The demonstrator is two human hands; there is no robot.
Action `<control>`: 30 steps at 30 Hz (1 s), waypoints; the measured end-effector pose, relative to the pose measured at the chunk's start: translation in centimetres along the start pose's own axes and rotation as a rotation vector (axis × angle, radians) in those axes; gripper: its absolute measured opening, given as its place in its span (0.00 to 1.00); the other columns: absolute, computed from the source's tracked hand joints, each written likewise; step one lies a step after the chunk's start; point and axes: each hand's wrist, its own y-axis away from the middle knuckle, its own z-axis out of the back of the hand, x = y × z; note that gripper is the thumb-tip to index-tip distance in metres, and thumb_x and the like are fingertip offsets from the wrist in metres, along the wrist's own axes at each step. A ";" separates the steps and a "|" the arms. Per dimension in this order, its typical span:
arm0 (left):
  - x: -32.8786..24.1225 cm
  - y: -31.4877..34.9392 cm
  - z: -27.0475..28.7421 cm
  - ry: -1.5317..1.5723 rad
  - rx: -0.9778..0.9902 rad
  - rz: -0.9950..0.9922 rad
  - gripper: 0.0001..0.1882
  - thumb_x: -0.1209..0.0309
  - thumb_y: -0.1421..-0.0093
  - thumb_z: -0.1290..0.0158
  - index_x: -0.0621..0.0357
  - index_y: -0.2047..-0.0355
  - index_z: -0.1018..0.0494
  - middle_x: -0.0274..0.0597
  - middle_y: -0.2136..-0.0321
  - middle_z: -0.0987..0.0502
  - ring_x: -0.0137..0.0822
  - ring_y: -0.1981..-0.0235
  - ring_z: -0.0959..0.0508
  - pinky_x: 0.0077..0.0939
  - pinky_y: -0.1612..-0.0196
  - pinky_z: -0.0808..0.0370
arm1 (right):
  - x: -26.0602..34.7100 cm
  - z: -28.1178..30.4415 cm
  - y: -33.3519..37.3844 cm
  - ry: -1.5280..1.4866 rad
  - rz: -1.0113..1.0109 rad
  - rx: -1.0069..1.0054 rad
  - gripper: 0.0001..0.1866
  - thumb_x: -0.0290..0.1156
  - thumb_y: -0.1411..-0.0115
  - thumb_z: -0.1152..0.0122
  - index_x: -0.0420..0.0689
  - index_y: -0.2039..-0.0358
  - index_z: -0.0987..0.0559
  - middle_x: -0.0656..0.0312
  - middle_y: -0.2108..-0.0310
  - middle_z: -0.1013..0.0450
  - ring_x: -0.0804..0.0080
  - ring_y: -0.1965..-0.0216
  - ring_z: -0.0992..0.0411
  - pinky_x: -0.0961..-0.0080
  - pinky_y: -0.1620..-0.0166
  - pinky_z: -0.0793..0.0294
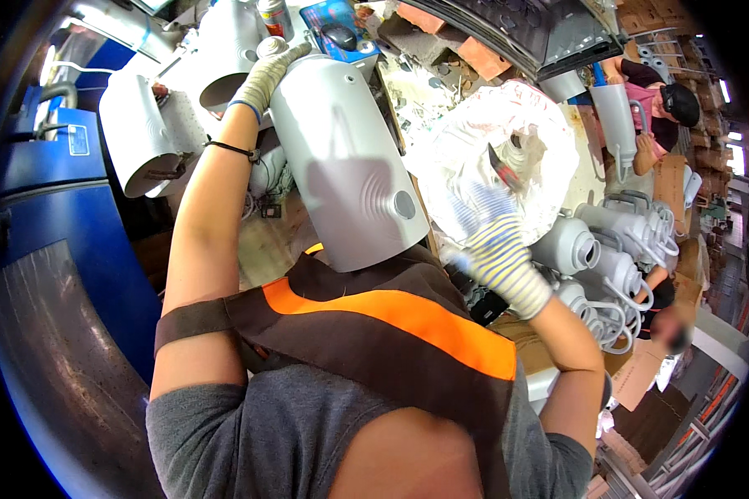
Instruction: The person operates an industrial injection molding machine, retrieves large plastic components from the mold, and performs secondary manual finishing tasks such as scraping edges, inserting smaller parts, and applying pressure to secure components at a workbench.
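A large, smooth grey plastic container (324, 137) leans against my apron, its lower end toward me. A round stub with moulded rings stands out on its side. My left hand (268, 79), in a pale glove, is closed over the container's far end. To the right, my right hand (499, 241) wears a blue-and-white striped glove and is partly blurred. Its fingers look stretched and apart, with no held thing visible. Beneath it is an open white plastic bag (549, 158). A red-and-black tool (504, 173) shows at the bag, just beyond my fingertips.
Two more grey containers (137, 125) lie at the far left, beside a blue machine (54, 158). A spray can (275, 17) and a blue box (337, 25) stand at the back. Grey watering cans (616, 229) crowd the right; beyond them, a co-worker (653, 125) handles another.
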 end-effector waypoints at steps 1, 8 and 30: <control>0.3 -0.1 0.5 0.019 0.008 0.002 0.26 0.58 0.50 0.36 0.64 0.58 0.27 0.46 0.70 0.21 0.35 0.78 0.21 0.27 0.73 0.22 | 1.7 -0.6 -0.5 -0.103 0.085 -0.022 0.37 0.38 0.54 0.34 0.53 0.41 0.35 0.50 0.46 0.35 0.52 0.45 0.36 0.55 0.43 0.37; 1.7 -2.0 1.9 0.067 0.006 -0.034 0.27 0.58 0.51 0.36 0.64 0.57 0.28 0.46 0.71 0.20 0.34 0.77 0.20 0.27 0.74 0.22 | 2.9 -5.0 -2.5 -0.093 0.288 -0.311 0.26 0.21 0.51 0.45 0.41 0.48 0.28 0.51 0.51 0.30 0.56 0.54 0.28 0.65 0.52 0.26; -0.5 1.3 1.6 -0.088 -0.059 -0.153 0.32 0.53 0.52 0.35 0.66 0.56 0.27 0.43 0.68 0.21 0.30 0.73 0.22 0.21 0.67 0.24 | 1.9 -6.3 -2.3 -0.345 0.162 -0.430 0.29 0.26 0.63 0.34 0.45 0.54 0.26 0.58 0.55 0.27 0.58 0.55 0.28 0.62 0.52 0.30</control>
